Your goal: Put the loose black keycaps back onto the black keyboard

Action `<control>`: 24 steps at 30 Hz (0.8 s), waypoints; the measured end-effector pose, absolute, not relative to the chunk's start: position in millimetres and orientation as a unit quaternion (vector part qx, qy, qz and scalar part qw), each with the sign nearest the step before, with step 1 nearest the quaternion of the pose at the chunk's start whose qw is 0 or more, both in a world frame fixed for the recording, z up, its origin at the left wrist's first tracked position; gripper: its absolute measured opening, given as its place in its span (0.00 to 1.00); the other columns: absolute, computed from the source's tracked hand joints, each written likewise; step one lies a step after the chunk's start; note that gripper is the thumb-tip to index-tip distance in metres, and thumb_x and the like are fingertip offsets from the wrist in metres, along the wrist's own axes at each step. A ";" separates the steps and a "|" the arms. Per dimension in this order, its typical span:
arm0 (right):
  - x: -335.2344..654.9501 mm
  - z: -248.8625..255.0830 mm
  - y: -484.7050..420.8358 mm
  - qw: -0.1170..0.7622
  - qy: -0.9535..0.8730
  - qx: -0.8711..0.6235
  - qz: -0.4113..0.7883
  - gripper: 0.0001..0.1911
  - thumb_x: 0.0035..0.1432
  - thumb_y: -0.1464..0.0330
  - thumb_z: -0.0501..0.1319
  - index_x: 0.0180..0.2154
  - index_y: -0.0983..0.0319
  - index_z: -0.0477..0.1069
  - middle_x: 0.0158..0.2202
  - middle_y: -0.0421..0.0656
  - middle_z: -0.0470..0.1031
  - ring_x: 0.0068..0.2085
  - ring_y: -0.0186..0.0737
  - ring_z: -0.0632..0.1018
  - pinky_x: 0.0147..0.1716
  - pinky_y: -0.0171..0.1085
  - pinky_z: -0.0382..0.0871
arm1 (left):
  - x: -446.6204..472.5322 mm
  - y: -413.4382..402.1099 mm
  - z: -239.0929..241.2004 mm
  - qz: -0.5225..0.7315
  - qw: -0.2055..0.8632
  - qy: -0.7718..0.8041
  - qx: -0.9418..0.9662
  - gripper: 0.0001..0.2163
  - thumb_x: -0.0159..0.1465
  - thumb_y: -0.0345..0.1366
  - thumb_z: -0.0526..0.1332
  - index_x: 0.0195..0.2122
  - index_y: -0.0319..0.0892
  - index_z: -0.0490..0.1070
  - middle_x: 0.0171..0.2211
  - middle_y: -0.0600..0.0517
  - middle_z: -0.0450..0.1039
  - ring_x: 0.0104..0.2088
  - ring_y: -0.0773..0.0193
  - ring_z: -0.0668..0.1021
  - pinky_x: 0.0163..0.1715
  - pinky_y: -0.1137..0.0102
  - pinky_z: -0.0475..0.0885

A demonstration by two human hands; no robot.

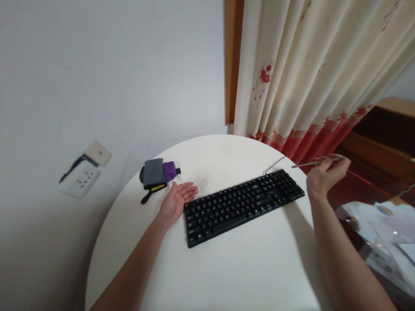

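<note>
A black keyboard (241, 205) lies slanted across the round white table (227, 268), its grey cable curling off its far right end. My left hand (177, 200) rests palm up and open on the table at the keyboard's left end, holding nothing. Just beyond it sits a small pile of grey and purple cloths (159, 172) with a black and yellow tool under them. My right hand (325, 176) hovers off the keyboard's right end, fingers closed on a thin metal stick (316, 163) that points left.
A white wall is behind the table, with a power strip and socket (82, 175) low on the left. A cream curtain with red flowers (308, 77) hangs behind the table. A wooden cabinet (382, 134) and papers under glass (382, 229) are on the right.
</note>
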State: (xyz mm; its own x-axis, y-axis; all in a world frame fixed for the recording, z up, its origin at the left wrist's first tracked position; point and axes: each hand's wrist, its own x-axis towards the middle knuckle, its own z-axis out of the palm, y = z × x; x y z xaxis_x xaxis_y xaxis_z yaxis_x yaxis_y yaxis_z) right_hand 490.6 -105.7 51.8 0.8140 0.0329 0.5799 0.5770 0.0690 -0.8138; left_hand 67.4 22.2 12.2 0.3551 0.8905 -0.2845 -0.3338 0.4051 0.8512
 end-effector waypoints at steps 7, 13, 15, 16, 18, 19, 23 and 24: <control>411.1 66.0 -91.7 0.700 -0.344 -0.621 -0.078 0.06 0.64 0.67 0.51 0.43 0.60 0.61 0.36 0.44 0.77 0.35 0.40 0.79 0.37 0.41 0.73 | 67.4 19.1 11.9 0.413 0.752 0.371 0.355 0.26 0.71 0.50 0.45 0.42 0.34 0.75 0.39 0.39 0.78 0.42 0.57 0.80 0.45 0.65 0.72; 346.0 67.6 -97.1 0.708 -0.429 -0.560 0.033 0.05 0.63 0.66 0.58 0.40 0.60 0.64 0.37 0.46 0.79 0.31 0.37 0.79 0.34 0.39 0.74 | 67.0 19.0 9.6 0.413 0.754 0.358 0.363 0.26 0.70 0.52 0.45 0.42 0.34 0.75 0.40 0.38 0.78 0.41 0.57 0.80 0.45 0.66 0.71; 326.7 64.4 -101.1 0.705 -0.458 -0.536 0.080 0.06 0.62 0.66 0.59 0.40 0.59 0.65 0.38 0.46 0.80 0.33 0.39 0.80 0.36 0.40 0.75 | 66.8 19.2 8.4 0.414 0.754 0.359 0.363 0.27 0.70 0.52 0.46 0.42 0.34 0.75 0.40 0.38 0.78 0.42 0.57 0.80 0.45 0.65 0.71; 317.4 62.2 -103.5 0.702 -0.472 -0.523 0.106 0.05 0.62 0.66 0.60 0.40 0.59 0.66 0.39 0.46 0.80 0.35 0.39 0.80 0.37 0.41 0.76 | 66.7 19.0 8.1 0.414 0.754 0.359 0.362 0.27 0.70 0.52 0.46 0.42 0.34 0.75 0.40 0.38 0.78 0.42 0.56 0.79 0.45 0.65 0.71; 299.5 57.3 -108.9 0.693 -0.494 -0.499 0.161 0.04 0.63 0.66 0.59 0.40 0.59 0.67 0.40 0.46 0.80 0.36 0.40 0.80 0.38 0.41 0.76 | 66.8 18.1 8.2 0.413 0.755 0.359 0.362 0.27 0.70 0.52 0.46 0.42 0.34 0.75 0.40 0.38 0.78 0.42 0.56 0.79 0.45 0.65 0.71; 291.1 54.8 -111.6 0.689 -0.499 -0.489 0.193 0.04 0.63 0.67 0.59 0.41 0.59 0.67 0.41 0.46 0.80 0.36 0.40 0.81 0.39 0.42 0.76 | 66.9 17.5 8.5 0.412 0.756 0.358 0.361 0.27 0.70 0.52 0.46 0.42 0.34 0.75 0.40 0.38 0.78 0.42 0.56 0.79 0.45 0.65 0.71; 261.9 47.1 -119.7 0.678 -0.485 -0.450 0.321 0.04 0.64 0.66 0.59 0.40 0.58 0.68 0.42 0.45 0.80 0.36 0.38 0.80 0.39 0.41 0.76 | 68.1 15.6 10.0 0.415 0.754 0.359 0.360 0.27 0.70 0.52 0.46 0.42 0.33 0.75 0.40 0.38 0.78 0.41 0.56 0.80 0.45 0.65 0.71; 256.1 46.0 -120.8 0.676 -0.473 -0.444 0.348 0.04 0.64 0.65 0.59 0.40 0.59 0.68 0.42 0.46 0.80 0.35 0.38 0.80 0.39 0.41 0.75 | 68.5 15.6 10.0 0.416 0.754 0.359 0.360 0.27 0.70 0.52 0.46 0.41 0.33 0.74 0.40 0.38 0.78 0.41 0.56 0.80 0.45 0.65 0.71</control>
State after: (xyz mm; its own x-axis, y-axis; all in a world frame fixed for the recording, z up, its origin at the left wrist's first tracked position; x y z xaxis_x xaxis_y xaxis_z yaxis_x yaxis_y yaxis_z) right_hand 256.1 -120.8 46.0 0.3097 0.8914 0.3308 -0.0505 0.3629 -0.9305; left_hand 68.5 15.6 10.0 0.3962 0.8855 -0.2427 -0.3688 0.3956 0.8411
